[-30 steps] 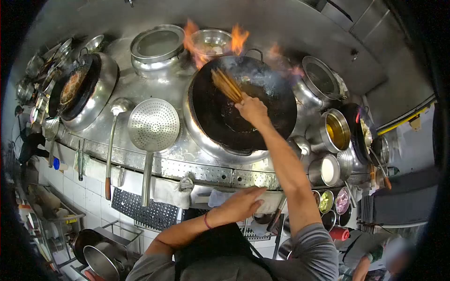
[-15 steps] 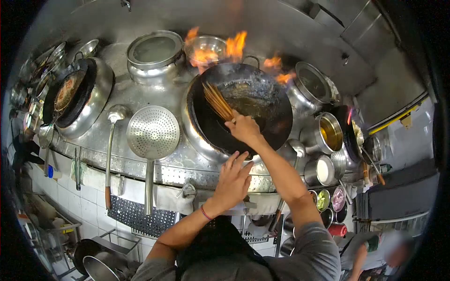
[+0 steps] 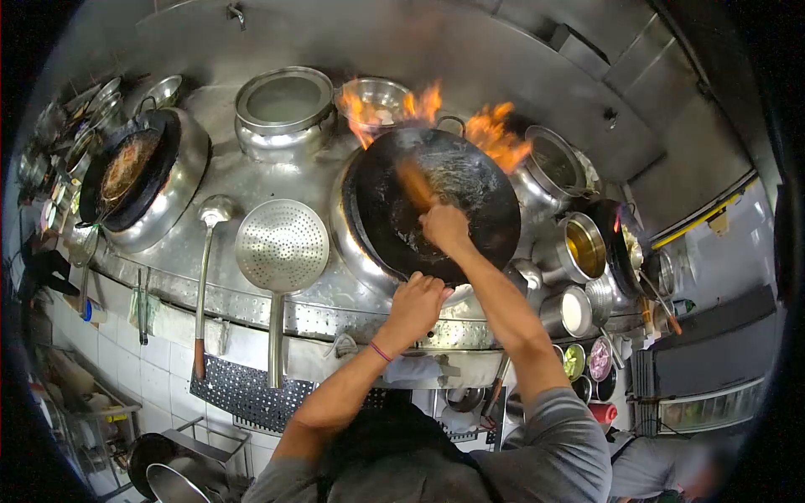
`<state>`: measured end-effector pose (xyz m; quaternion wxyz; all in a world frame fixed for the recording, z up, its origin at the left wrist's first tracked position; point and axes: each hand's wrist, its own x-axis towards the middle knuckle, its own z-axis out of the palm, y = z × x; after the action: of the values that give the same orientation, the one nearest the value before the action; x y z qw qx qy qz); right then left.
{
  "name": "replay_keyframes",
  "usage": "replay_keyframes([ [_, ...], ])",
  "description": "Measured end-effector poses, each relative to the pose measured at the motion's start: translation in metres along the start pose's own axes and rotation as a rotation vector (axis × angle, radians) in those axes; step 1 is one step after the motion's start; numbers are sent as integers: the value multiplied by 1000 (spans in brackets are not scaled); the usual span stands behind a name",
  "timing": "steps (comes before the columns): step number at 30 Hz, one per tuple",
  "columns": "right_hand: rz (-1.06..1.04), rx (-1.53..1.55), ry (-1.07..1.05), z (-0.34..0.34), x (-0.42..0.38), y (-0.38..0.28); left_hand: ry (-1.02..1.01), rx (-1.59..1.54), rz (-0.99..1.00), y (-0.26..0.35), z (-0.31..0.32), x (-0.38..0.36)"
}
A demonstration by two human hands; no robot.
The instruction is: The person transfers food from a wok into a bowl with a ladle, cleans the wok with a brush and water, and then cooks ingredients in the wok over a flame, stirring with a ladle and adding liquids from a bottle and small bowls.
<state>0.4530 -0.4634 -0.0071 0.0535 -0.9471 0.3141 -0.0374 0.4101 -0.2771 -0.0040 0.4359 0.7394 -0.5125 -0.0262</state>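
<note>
Flames lick up behind a large black wok, which is tilted on its burner with wet streaks inside. My right hand is closed round a bamboo wok brush, blurred by motion, its bristles against the wok's inner surface. At the near rim, my left hand has its fingers closed on the wok's edge or near handle; the exact grip is hidden under the fingers. To the left of that hand lies a perforated strainer, its handle jutting over the counter edge. A ladle rests farther left.
Fire rises behind the wok. A lidded pot stands at the back, and another wok tilts at left. On the right are an oil pot, a pot of white contents and bowls of chopped ingredients. A co-worker is at lower right.
My left hand has gone from spread fingers to a closed grip on the wok's near edge. The wok is tilted more, and the brush has swept right and down inside it.
</note>
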Motion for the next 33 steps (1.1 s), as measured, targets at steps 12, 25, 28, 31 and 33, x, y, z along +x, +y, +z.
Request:
replay_keyframes([
  [12, -130, -51, -239, -46, -49, -13, 28, -7, -9, 3, 0, -1],
  [25, -177, -239, -336, -75, -52, 18, -74, 27, -55, 1, -3, 5],
  [28, 18, -311, -328, -65, -7, 33, -106, 25, -42, -1, 0, 3],
  [31, 131, -253, -129, -19, 21, 19, -57, 58, -51, 1, -1, 3],
  [33, -23, -254, -224, -33, -7, 4, -121, 39, -54, 0, -4, 3],
])
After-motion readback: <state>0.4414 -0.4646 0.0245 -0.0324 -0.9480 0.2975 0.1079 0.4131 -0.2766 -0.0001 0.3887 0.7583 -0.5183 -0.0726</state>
